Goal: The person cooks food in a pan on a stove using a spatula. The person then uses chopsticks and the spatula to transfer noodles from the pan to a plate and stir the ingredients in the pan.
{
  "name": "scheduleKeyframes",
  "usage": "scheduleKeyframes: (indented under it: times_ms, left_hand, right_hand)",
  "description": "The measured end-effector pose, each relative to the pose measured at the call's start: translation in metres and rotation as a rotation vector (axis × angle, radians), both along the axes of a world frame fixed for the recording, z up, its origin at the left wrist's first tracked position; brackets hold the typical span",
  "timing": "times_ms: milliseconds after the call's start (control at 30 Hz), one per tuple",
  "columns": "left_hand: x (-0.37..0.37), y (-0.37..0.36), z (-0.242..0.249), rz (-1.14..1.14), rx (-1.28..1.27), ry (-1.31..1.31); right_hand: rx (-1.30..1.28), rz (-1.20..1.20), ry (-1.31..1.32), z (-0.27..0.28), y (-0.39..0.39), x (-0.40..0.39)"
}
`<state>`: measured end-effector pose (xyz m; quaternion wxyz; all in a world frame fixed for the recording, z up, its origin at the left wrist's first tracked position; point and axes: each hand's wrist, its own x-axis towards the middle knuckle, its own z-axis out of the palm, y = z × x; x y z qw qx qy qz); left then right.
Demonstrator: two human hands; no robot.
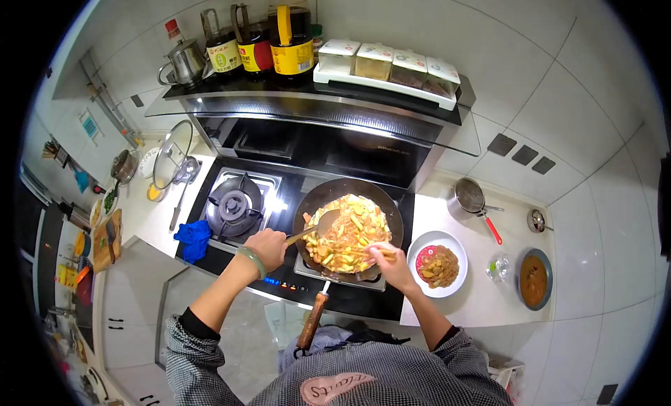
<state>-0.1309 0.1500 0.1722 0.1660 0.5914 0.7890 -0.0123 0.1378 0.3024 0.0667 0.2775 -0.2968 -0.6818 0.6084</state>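
A dark wok (pixel 302 196) sits on the right burner, full of yellow and brown food pieces with noodle-like strands (pixel 353 231). My left hand (pixel 268 248), a bangle on its wrist, is closed round the handle of a spatula (pixel 327 223). The spatula's metal head lies on the food at the wok's left. At the wok's lower right, my right hand (pixel 391 260) grips chopsticks (pixel 369 253) whose tips reach into the food. The wok's wooden handle (pixel 312 322) points toward my body, with neither hand on it.
Right of the stove are a white bowl (pixel 454 241) of brown food, a saucepan (pixel 467 198) and a grey bowl (pixel 544 301). The left burner (pixel 234 204) has a blue cloth (pixel 193 239) beside it. Bottles (pixel 291 53) and a spice box set (pixel 388 81) stand on the shelf above.
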Motion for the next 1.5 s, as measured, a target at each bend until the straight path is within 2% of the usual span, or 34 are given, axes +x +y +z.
scheduleKeyframes:
  times_ms: [33, 67, 100, 167, 200, 233, 300, 333, 400, 433, 500, 667, 767, 833, 867, 900, 967, 1033, 1067, 1100, 1167, 1233, 1300, 1367, 1433, 1500]
  left_hand:
    - [-0.002, -0.003, -0.003, -0.006, 0.004, -0.016]
    - [-0.004, -0.005, -0.005, -0.014, 0.010, -0.031]
    - [-0.006, -0.006, -0.007, -0.017, 0.011, -0.030]
    - [-0.007, -0.011, -0.011, 0.011, 0.037, -0.066]
    - [-0.008, -0.012, -0.012, 0.013, 0.041, -0.064]
    - [-0.008, -0.013, -0.015, 0.026, 0.014, -0.086]
    - [-0.012, -0.013, -0.022, 0.045, -0.009, -0.108]
    - [-0.014, -0.012, -0.026, 0.067, 0.005, -0.122]
    - [-0.015, -0.009, -0.027, 0.088, 0.020, -0.139]
    - [-0.015, -0.003, -0.024, 0.126, -0.025, -0.176]
    - [-0.016, 0.003, -0.023, 0.165, -0.065, -0.213]
    - [-0.018, 0.009, -0.025, 0.111, -0.067, -0.227]
    - [-0.015, 0.005, -0.022, 0.199, -0.108, -0.288]
    - [-0.014, -0.003, -0.026, 0.177, -0.142, -0.340]
    - [-0.009, -0.008, -0.023, 0.321, -0.211, -0.565]
    - [-0.005, -0.013, -0.023, 0.466, -0.276, -0.789]
    - [-0.008, -0.027, -0.036, 0.526, -0.440, -1.080]
    - [-0.014, -0.052, -0.066, 0.463, -0.300, -1.344]
    - [-0.016, -0.065, -0.085, 0.489, -0.251, -1.474]
    - [-0.011, -0.077, -0.083, 0.596, -0.201, -1.651]
    - [-0.015, -0.107, -0.110, 0.623, -0.189, -1.797]
    - [-0.011, -0.135, -0.159, 0.713, -0.420, -1.579]
    - [0.012, -0.165, -0.264, 0.801, -0.618, -1.658]
    - [0.065, -0.178, -0.357, 1.054, -0.448, -1.703]
    - [0.110, -0.164, -0.414, 1.416, -0.264, -1.699]
    - [0.138, -0.156, -0.498, 1.478, -0.038, -2.114]
  right_hand:
    - [-0.009, 0.116, -0.011, 0.000, -0.005, 0.003]
    - [0.307, 0.181, -0.078, -0.010, -0.004, 0.006]
    - [0.309, 0.177, -0.077, -0.009, -0.003, 0.009]
    - [0.562, 0.094, -0.111, -0.007, -0.003, 0.013]
    - [0.490, 0.073, -0.149, 0.006, -0.004, 0.017]
    - [0.565, 0.037, -0.149, 0.016, -0.003, 0.024]
    - [0.353, -0.062, -0.161, 0.025, 0.002, 0.041]
    - [0.354, -0.057, -0.163, 0.025, 0.007, 0.048]
    - [-0.022, -0.121, -0.186, 0.019, 0.015, 0.056]
    - [-0.021, -0.121, -0.188, 0.006, 0.018, 0.054]
    - [-0.072, -0.119, -0.024, -0.030, 0.028, 0.038]
    - [-0.158, -0.170, 0.143, -0.058, 0.043, -0.015]
    - [-0.093, -0.104, 0.123, -0.045, 0.030, -0.037]
    - [0.072, 0.010, 0.084, -0.023, 0.013, -0.045]
    - [0.247, 0.110, -0.021, -0.024, 0.010, -0.045]
    - [0.244, 0.114, -0.024, -0.018, 0.006, -0.043]
    - [0.587, 0.169, -0.048, 0.002, -0.004, -0.036]
    - [0.530, 0.192, -0.084, 0.003, -0.005, -0.023]
    - [0.483, 0.172, -0.094, 0.003, -0.004, -0.017]
    - [0.437, 0.150, -0.104, 0.002, -0.005, -0.012]
    - [0.388, 0.122, -0.116, 0.003, -0.010, -0.004]
    - [0.275, 0.076, -0.118, 0.002, -0.014, 0.003]
    - [0.285, 0.064, -0.102, -0.006, -0.017, 0.007]
    - [0.140, 0.076, -0.131, -0.003, -0.021, 0.008]
    - [0.128, 0.071, -0.130, 0.004, -0.026, 0.009]
    - [0.120, 0.068, -0.133, 0.007, -0.028, 0.011]
